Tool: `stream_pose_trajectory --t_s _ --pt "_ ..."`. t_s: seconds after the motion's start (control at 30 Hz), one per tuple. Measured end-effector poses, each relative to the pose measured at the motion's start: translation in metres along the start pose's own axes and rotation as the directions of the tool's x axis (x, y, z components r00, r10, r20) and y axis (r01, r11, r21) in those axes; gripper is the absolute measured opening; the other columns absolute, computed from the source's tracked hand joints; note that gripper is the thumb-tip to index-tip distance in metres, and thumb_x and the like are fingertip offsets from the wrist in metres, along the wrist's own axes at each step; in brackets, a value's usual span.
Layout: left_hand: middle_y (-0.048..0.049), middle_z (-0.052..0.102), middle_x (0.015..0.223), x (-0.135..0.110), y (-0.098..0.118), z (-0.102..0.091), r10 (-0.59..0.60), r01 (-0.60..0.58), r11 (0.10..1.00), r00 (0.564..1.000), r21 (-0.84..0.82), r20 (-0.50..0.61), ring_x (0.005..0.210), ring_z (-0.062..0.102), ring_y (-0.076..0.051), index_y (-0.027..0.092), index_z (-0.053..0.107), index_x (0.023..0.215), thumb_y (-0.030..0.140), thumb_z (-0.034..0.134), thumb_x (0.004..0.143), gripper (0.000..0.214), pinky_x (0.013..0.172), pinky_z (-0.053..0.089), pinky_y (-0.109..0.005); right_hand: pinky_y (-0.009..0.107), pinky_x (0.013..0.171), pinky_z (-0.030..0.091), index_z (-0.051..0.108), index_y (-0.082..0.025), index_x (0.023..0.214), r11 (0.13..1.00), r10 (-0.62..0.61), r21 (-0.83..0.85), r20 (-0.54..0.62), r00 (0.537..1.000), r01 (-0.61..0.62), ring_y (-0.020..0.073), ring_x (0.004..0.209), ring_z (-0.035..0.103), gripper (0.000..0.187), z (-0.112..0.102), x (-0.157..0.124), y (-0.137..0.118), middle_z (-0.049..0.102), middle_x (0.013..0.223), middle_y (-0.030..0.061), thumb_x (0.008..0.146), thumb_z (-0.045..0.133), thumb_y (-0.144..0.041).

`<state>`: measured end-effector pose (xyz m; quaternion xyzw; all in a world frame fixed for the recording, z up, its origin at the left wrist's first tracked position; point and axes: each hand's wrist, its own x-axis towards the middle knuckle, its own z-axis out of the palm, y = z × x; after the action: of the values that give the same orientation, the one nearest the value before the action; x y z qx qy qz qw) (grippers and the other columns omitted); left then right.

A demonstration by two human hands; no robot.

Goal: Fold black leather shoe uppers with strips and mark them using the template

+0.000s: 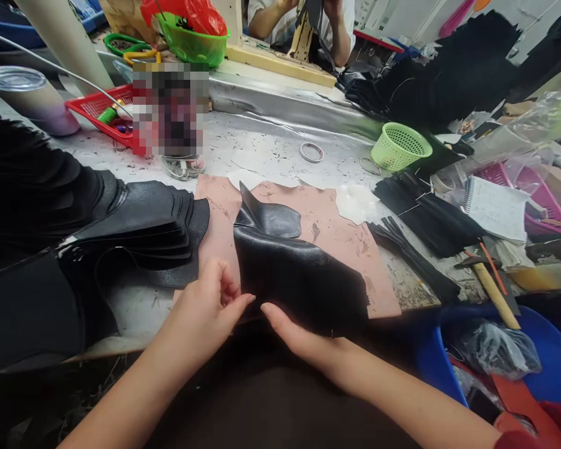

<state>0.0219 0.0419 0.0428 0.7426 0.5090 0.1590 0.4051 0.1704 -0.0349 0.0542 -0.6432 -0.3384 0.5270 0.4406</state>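
A black leather piece (294,268) stands tilted on a pink work mat (336,231) at the table's front edge. My left hand (206,312) pinches its lower left edge with thumb and fingers closed. My right hand (294,333) lies under the piece's bottom edge, fingers curled round it from below. A fanned stack of black leather pieces (159,224) lies just left of the mat.
Black strips (425,218), a hammer (493,290), a notepad (495,209) and a pink basket (542,199) lie right. A green basket (399,146), a tape ring (311,152) and a red tray (98,112) sit farther back. A blue bin (551,368) stands front right. Another person sits opposite.
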Motion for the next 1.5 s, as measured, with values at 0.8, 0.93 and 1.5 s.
stream_pose_trajectory --t_s 0.8,0.93,1.5 --pt "0.0007 0.068 0.073 0.015 -0.007 0.002 0.263 -0.3 0.941 0.94 0.158 0.216 0.066 0.061 -0.015 0.022 0.066 0.079 0.025 0.053 0.074 0.014 0.059 0.042 -0.022 0.037 0.105 0.035 0.065 -0.021 0.106 0.877 -0.25 -0.403 0.082 0.965 0.262 0.0224 0.106 0.057 0.028 -0.013 0.014 0.018 0.065 0.108 0.004 0.081 0.056 -0.031" --pt "0.0006 0.068 0.073 0.015 -0.009 0.004 0.283 -0.322 0.928 0.936 0.189 0.21 0.066 0.061 -0.015 0.022 0.065 0.078 0.024 0.053 0.075 0.012 0.059 0.042 -0.022 0.037 0.102 0.037 0.068 -0.021 0.097 0.861 -0.237 -0.444 0.085 0.968 0.249 0.0219 0.099 0.06 0.022 -0.012 0.015 0.015 0.067 0.098 0.0039 0.08 0.056 -0.03" --pt "-0.0079 0.066 0.078 -0.037 -0.025 0.007 0.77 -0.66 0.546 0.639 0.516 0.003 0.072 0.06 -0.019 0.013 0.062 0.087 0.01 0.049 0.081 0.014 0.066 0.047 -0.03 0.031 0.073 0.053 0.063 -0.022 0.069 0.873 -0.199 -0.441 0.069 0.977 0.209 0.0176 0.068 0.062 0.018 -0.013 0.01 0.005 0.063 0.068 -0.0003 0.08 0.055 -0.033"
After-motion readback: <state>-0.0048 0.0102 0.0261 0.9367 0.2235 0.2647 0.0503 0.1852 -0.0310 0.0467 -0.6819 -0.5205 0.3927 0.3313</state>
